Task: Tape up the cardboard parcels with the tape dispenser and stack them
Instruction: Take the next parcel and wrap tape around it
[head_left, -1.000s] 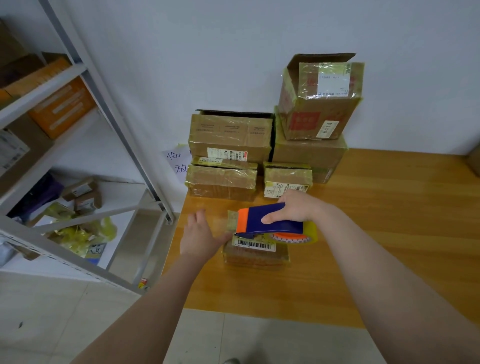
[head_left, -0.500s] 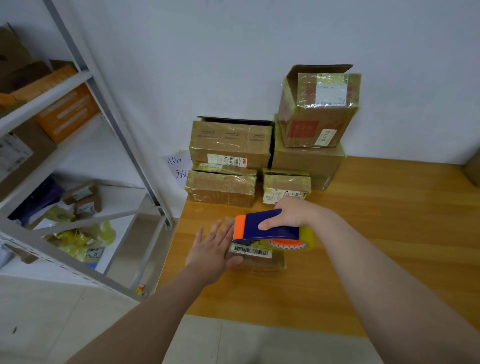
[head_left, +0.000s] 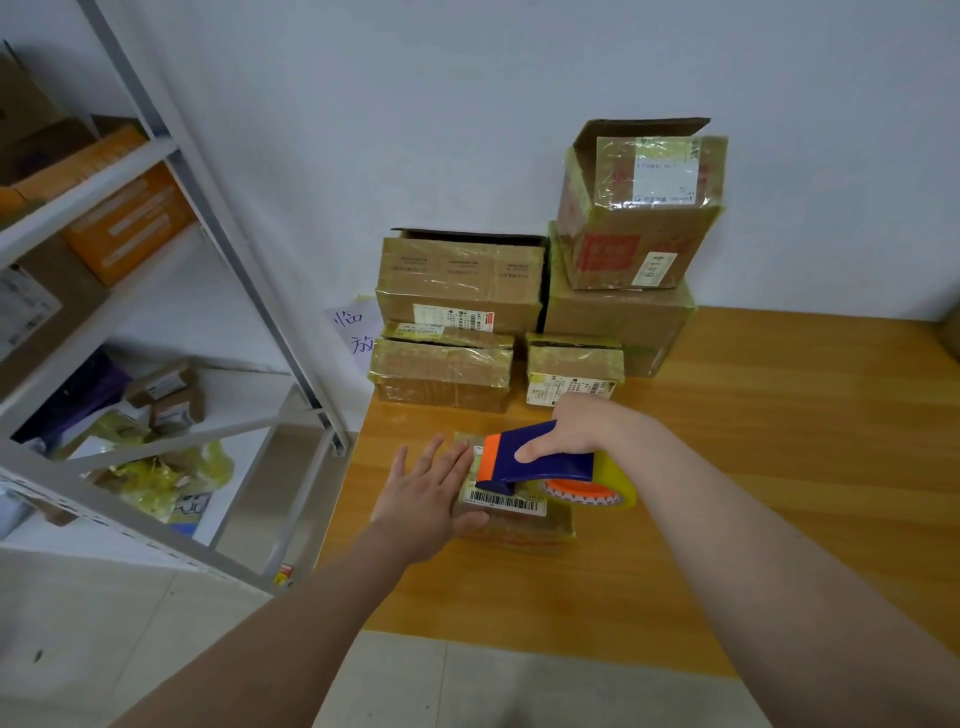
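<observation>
Your left hand (head_left: 426, 499) lies flat, fingers straight and spread, pressing the left end of the small parcel (head_left: 519, 527). Your right hand (head_left: 571, 426) grips the handle of the tape dispenser (head_left: 540, 462), whose orange nose sits over the top of that parcel. Most of your right fingers are hidden behind the blue body, and I cannot tell whether the tape touches the cardboard.

The dispenser and your left hand cover much of the parcel's top. Only a barcode label (head_left: 506, 501) and the near side show clearly.

5 taped parcels stand against the wall: a wide box (head_left: 462, 280) on a flat parcel (head_left: 441, 374), a small labelled parcel (head_left: 574, 369), and a large box (head_left: 618, 322) carrying an upper box (head_left: 639, 208) with a raised flap. A paper note (head_left: 356, 332) is partly hidden behind them. An object at the right border is cut off and cannot be identified. Items on the shelf rack (head_left: 223, 249) are too blurred to tell.

The worked parcel lies on the tabletop (head_left: 753, 493) near its left edge. Bare wood runs wide to the right and toward the front edge.
</observation>
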